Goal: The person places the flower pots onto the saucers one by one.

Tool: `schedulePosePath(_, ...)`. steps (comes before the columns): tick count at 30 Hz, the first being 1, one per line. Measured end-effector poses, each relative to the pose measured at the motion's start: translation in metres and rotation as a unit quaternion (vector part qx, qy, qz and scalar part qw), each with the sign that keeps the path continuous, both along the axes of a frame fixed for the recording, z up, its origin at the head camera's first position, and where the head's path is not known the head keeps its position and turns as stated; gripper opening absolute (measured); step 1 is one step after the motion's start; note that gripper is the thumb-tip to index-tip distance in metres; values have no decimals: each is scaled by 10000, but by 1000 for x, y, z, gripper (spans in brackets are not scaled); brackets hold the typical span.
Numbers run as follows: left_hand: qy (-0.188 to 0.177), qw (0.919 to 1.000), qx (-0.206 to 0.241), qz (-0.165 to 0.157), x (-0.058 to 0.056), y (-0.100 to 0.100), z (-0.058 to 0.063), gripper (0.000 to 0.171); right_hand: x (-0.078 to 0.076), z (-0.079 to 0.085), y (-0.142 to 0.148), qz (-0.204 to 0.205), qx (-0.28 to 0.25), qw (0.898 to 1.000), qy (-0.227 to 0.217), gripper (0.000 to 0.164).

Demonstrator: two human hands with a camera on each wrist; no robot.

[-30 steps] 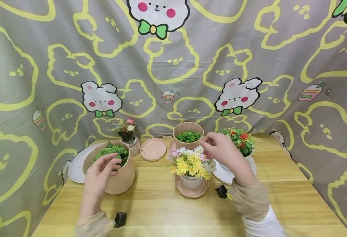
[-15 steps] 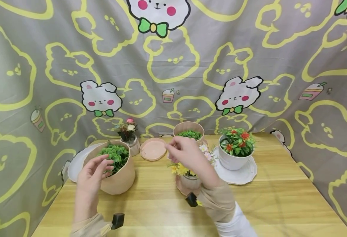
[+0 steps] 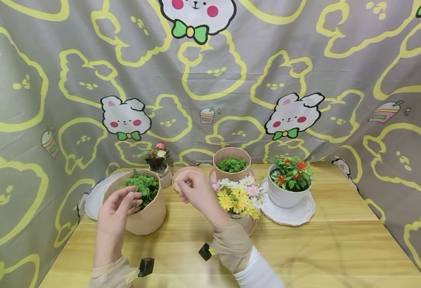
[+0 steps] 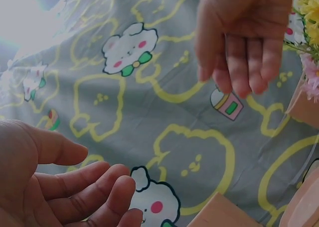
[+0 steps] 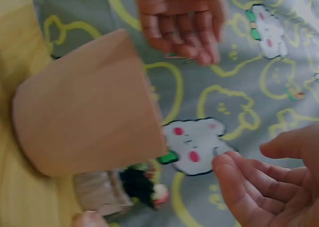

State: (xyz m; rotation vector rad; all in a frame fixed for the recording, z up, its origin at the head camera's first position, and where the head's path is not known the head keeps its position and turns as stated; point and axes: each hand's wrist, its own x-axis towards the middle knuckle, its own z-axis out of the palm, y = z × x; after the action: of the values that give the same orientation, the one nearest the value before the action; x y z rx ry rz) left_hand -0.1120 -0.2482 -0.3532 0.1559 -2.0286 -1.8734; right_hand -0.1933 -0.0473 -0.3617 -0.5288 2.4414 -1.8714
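Observation:
My left hand hovers at the near left side of a large peach pot, fingers loosely bent and nothing in them. Green succulent leaves fill the pot. Over the middle of the table is my right hand, also holding nothing, its fingers relaxed. It overlaps a small pink saucer in the head view. Its forearm partly hides the small pot below the yellow, pink and white daisies. The right wrist view shows relaxed fingers beside the peach pot's upper rim.
A small rose pot stands behind the large pot, and a white plate lies left of it. Farther back is another peach pot with greenery. A white pot of red flowers sits on a white plate at right.
My right hand has swept left from beside the red-flowered pot, across the daisies, towards the large peach pot. The left hand has stayed nearly in place. The pots have not moved.

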Motion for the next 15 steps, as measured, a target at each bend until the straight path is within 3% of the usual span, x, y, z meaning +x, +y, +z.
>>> schedulePosePath(8,-33,10000,-6,-14,-1,1,-1,20,-14,-35,-20,-297,-254,9992,-95,20)
schedulePosePath(15,-40,9999,-44,-84,-2,5,0,22,-16,-59,-35,-351,-12,9993,-148,19)
